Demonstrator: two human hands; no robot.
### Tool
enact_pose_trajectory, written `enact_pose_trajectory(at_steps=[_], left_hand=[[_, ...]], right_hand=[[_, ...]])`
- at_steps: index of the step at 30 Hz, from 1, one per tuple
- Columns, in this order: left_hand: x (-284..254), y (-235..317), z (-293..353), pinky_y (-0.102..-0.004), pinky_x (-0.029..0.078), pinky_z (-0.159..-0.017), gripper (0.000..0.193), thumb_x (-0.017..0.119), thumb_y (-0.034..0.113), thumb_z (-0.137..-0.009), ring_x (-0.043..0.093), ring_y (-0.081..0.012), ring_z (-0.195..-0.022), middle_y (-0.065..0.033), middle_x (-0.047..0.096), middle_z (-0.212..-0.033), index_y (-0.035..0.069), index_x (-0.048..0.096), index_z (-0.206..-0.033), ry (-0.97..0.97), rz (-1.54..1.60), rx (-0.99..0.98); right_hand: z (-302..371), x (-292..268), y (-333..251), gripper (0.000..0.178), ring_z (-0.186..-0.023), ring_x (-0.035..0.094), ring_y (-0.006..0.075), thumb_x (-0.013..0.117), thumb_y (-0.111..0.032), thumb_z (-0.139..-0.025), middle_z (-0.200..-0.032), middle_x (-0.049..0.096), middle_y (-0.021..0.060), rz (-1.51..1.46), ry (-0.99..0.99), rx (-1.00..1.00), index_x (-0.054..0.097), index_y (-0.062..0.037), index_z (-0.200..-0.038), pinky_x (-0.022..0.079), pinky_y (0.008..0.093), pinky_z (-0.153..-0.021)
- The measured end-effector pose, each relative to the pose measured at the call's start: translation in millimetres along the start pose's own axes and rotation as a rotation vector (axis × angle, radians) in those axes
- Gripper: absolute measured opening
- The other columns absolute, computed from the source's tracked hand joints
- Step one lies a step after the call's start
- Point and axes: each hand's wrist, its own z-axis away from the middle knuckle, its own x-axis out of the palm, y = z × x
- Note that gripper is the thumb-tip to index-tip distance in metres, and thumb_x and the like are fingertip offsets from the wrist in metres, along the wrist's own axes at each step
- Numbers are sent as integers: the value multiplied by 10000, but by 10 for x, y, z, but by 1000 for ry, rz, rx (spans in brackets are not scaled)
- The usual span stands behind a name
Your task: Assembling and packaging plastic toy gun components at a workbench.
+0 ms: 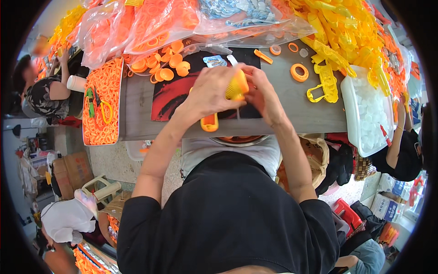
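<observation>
My left hand (211,93) grips a yellow ribbed plastic toy part (237,86) over a red and black mat (175,93) on the grey table (137,114). My right hand (261,93) touches the same part from the right, fingers curled against it. An orange plastic piece (209,123) hangs just below my left hand at the table's front edge. Small orange caps (166,64) lie in a loose heap just beyond the mat.
An orange tray of rings (104,107) stands at the left, a white bin of white pieces (369,112) at the right. Yellow plastic parts (342,36) and bags of orange parts (150,20) pile at the back. Other people sit at both sides.
</observation>
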Motion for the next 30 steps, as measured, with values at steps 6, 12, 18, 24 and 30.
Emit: enact_pose_trajectory(at_steps=[6, 12, 18, 24, 30], left_hand=[[-62, -43, 232, -472, 382, -1040, 802, 763, 500, -783, 507, -332, -1221, -145, 534, -1323, 70, 508, -1410, 132, -164, 7], [189, -195, 649, -449, 413, -1008, 554, 683, 383, -903, 534, -327, -1153, -122, 551, -1234, 114, 567, -1374, 197, 102, -219], [-40, -551, 543, -349, 480, -951, 347, 714, 173, -905, 627, -248, -1051, -112, 641, -1129, 45, 657, -1222, 459, 296, -284], [-126, -915, -97, -393, 528, -842, 211, 679, 134, -897, 667, -293, -948, -127, 685, -1065, 38, 678, -1085, 562, 224, -96], [84, -949, -1097, -412, 476, -866, 157, 645, 171, -882, 627, -257, -977, -83, 679, -980, 106, 715, -1007, 525, -324, 199]], right_hand=[[-250, -368, -297, 335, -899, 601, 112, 588, -276, -1024, -986, 698, 61, 1019, 280, -150, 664, 7, -1188, 497, 263, -812], [-1107, -670, -382, 308, -811, 695, 271, 606, -280, -966, -878, 709, 166, 1359, 296, -458, 690, -57, -1162, 519, 369, -747], [-1717, -528, -476, 346, -833, 693, 320, 604, -295, -945, -885, 706, 185, 1453, 246, -484, 665, -113, -1233, 516, 411, -771], [-2329, -639, -1018, 341, -885, 691, 260, 570, -257, -974, -956, 725, 178, 1498, 87, -556, 666, -58, -1234, 518, 377, -821], [-2237, -788, -957, 308, -953, 690, 237, 572, -185, -976, -1034, 735, 157, 1378, 50, -655, 670, -24, -1220, 516, 342, -875]])
